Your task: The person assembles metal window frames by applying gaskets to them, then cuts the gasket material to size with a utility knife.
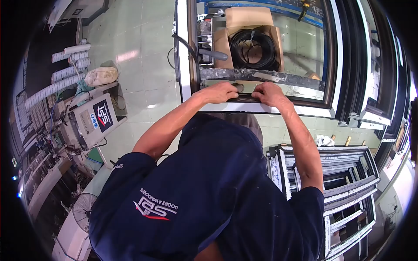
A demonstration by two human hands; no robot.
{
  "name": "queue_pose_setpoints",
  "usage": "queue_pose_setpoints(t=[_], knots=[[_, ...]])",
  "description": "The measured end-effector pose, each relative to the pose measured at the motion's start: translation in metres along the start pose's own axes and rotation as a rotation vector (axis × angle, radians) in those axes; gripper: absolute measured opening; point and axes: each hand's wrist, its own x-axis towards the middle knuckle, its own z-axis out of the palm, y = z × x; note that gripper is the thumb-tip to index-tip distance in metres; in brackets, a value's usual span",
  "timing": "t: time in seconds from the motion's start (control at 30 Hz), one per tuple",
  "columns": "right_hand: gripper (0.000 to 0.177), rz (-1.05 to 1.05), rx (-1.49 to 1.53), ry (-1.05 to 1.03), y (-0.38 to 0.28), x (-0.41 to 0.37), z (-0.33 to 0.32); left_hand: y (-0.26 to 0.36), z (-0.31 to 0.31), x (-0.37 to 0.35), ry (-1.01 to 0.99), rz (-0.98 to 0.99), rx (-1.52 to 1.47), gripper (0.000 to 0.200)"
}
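A large window frame, white outside with a dark inner edge (305,108), lies in front of me. On its near bar, left of centre, my left hand (221,92) rests with its fingers bent onto the dark inner edge. My right hand (266,92) presses on the same bar a little to the right, its fingers also bent and drawn together. A short stretch of dark edge shows between the two hands. Whether a thin strip lies under the fingertips is too small to tell.
Beyond the near bar are an open cardboard box (248,17) with a coil of black cable (253,48) and a grey-handled tool (213,55). More frames (348,191) are stacked at the lower right. A machine (93,117) stands at the left.
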Motion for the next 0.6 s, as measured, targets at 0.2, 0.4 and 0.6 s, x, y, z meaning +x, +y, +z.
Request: queue_pose_setpoints(t=[0.2,0.4,0.6], knots=[[0.031,-0.042,-0.019,-0.012,0.000,0.012,0.012,-0.020,0.000,-0.006,0.020,-0.073,-0.033,0.028],[0.030,-0.107,0.033,-0.074,-0.004,0.022,0.014,-0.011,-0.007,-0.008,-0.015,-0.104,-0.031,0.027],[0.030,-0.133,-0.033,0.002,0.008,0.013,0.012,-0.025,0.002,-0.010,0.088,0.015,0.003,0.027]])
